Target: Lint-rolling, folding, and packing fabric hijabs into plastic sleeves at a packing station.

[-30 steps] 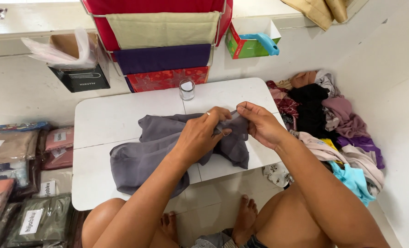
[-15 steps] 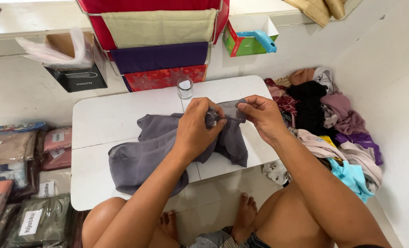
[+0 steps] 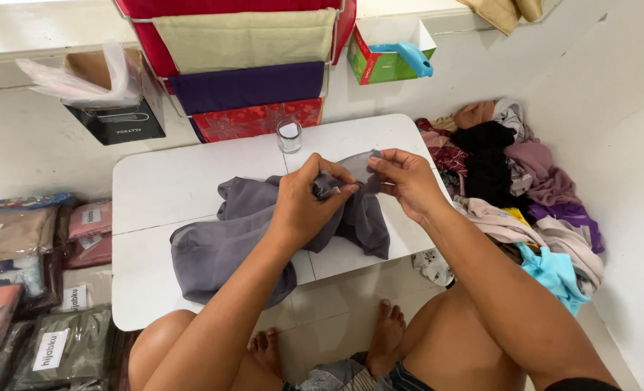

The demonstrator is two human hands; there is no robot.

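Grey cloth pinched by both hands, packaged fabrics stacked left

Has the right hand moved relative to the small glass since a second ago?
Yes. The right hand has lifted up the table toward the small glass, still pinching the grey cloth with the left hand.

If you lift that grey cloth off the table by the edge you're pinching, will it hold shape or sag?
Probably sag: the grey cloth already drapes in soft folds over the table. It looks thin, so likely light. Both the left hand and right hand pinch one edge, so the rest would hang and trail.
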